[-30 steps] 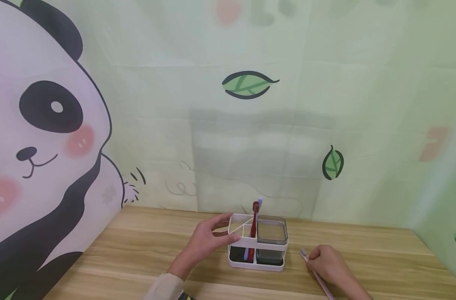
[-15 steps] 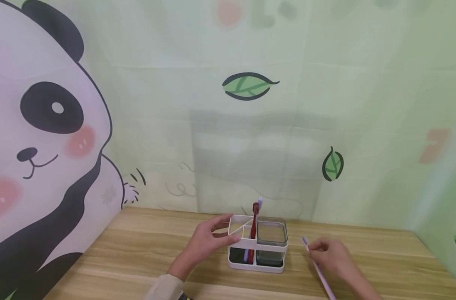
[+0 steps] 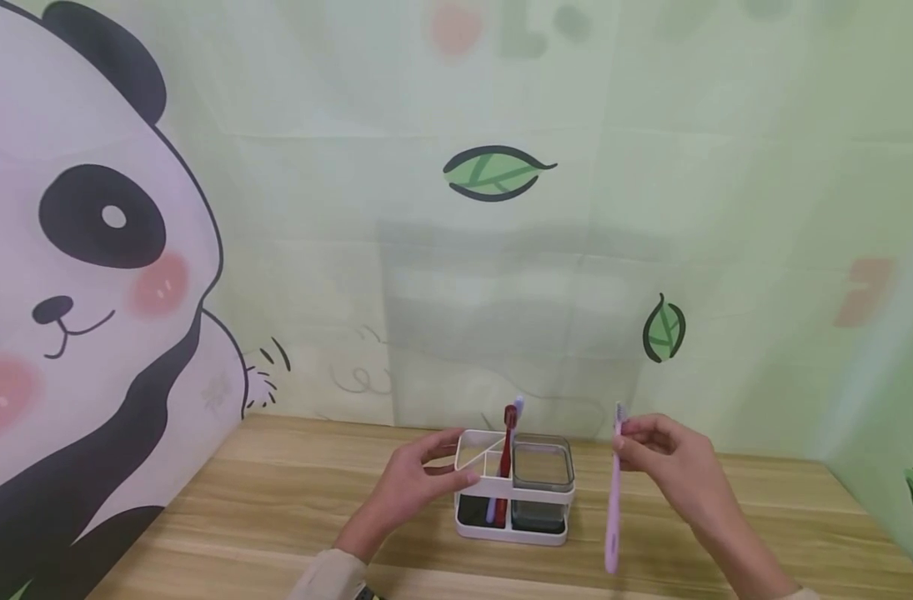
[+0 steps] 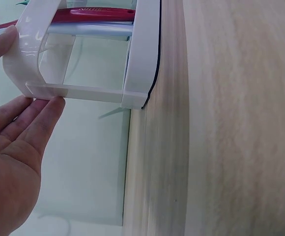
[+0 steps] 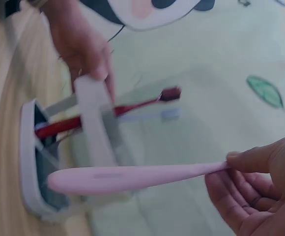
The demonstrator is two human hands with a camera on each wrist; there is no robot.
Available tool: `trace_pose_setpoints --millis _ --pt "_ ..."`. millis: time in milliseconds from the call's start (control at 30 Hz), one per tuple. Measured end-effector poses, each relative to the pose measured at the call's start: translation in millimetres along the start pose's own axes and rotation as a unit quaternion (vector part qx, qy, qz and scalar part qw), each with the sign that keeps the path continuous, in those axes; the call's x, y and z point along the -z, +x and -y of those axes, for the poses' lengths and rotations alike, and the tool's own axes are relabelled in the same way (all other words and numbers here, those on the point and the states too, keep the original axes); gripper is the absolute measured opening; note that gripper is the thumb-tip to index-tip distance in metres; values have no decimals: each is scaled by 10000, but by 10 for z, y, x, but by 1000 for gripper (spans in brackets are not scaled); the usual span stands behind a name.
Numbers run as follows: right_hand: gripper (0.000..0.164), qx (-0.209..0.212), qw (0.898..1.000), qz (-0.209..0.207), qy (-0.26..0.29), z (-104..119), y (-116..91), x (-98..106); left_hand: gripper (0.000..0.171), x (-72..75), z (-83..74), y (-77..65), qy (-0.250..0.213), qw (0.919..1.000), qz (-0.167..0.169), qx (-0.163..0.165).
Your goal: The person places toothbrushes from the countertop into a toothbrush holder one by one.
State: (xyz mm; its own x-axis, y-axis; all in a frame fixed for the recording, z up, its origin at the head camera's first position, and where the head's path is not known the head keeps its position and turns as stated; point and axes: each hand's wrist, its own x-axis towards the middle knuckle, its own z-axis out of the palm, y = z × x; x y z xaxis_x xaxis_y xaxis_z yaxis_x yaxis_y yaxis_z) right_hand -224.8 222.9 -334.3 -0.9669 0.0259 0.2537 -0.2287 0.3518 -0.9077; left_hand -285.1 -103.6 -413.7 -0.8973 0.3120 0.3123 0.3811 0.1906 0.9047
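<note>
A white toothbrush holder [image 3: 533,538] stands on the wooden table, with a red toothbrush [image 3: 506,454] and a pale lavender toothbrush [image 4: 93,29] upright in one slot. A clear grey square cup [image 3: 543,463] fills its right side. My left hand [image 3: 407,483] holds the holder's upper left corner, thumb on the front of the band and fingers at the side. To the right of the holder, my right hand [image 3: 674,462] pinches a pink toothbrush [image 3: 614,517] near its head between thumb and fingers. This brush hangs nearly vertical, bristles up, handle end down, apart from the holder.
The wooden table [image 3: 276,492] reaches back to a pale green cloth backdrop [image 3: 313,208] printed with leaves. A large printed panda [image 3: 96,275] covers the left side. Cloth also closes off the right side.
My right hand has risen with the pink toothbrush, which has swung from slanting low to nearly vertical. The left hand and the holder have stayed in place.
</note>
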Motion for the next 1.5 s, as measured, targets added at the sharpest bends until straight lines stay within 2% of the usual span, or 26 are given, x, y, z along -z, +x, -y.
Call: trace_pose_setpoints --millis 133,267,367,567,700,1033,1500 --pt "42 381 9990 -113 187 195 2 -57 64 -1 -89 -17 15 10000 30 4" --pt "35 846 9936 -388 638 370 26 -159 64 3 -172 -36 -14 10000 70 2" --pt "32 1112 9872 -596 973 459 63 -255 64 5 -126 -32 6 10000 50 -16" --pt "29 1392 9793 -814 1228 519 140 -449 64 18 30 -5 -28 10000 5 -12" --pt "29 1442 9780 -816 1270 487 191 -578 64 18 59 8 -21 10000 26 -22" --pt "22 1456 9821 -661 994 332 261 -870 66 19 40 9 28 10000 39 -16" --pt "17 1182 9914 -450 334 163 191 -1056 65 17 48 19 126 9999 26 -29"
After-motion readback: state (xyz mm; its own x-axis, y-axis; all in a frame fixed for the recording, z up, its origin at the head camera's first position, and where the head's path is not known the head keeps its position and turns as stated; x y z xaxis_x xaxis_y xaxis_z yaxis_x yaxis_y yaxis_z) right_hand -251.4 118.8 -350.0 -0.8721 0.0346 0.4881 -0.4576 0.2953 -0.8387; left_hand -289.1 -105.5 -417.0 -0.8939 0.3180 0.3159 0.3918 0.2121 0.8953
